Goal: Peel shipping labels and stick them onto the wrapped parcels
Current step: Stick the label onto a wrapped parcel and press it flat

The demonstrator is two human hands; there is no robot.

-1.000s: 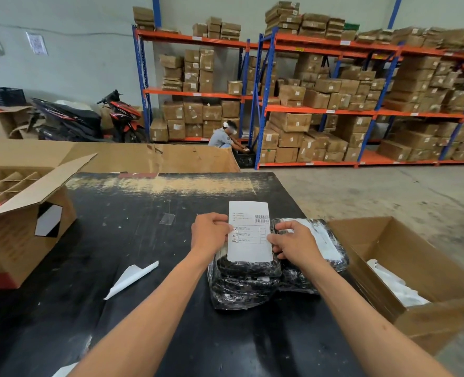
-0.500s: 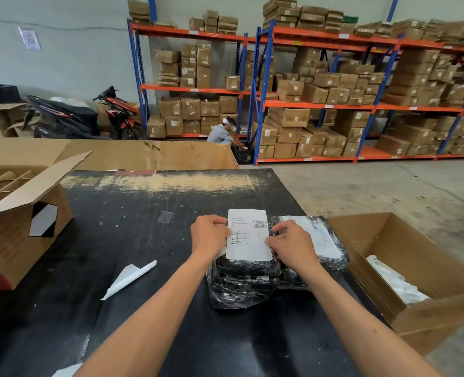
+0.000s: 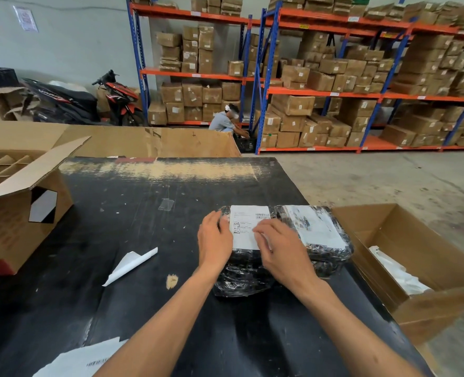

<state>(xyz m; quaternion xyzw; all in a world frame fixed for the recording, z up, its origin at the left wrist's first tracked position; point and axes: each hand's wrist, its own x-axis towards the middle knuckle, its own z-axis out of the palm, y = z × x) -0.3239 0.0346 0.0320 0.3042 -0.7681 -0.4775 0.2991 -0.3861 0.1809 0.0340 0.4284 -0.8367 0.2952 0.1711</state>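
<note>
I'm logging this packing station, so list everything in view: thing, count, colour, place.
Plastic-wrapped parcels: two, black, side by side at table centre.
Paper shipping label: one, white, flat on the left parcel.
Second label: one, white, on the right parcel.
Peeled backing paper: one, white, curled on the table left of the parcels.
Label sheet: one, white, at the table's near edge.
Worktable: one, black.
Cardboard boxes: two, brown, one on the table's left, one right of it.
Steel racks: blue and orange, full of cartons, behind.
Motorbike: one, black and red, by the wall.
Left hand: flat on the label's left edge.
Right hand: pressing the label.
</note>
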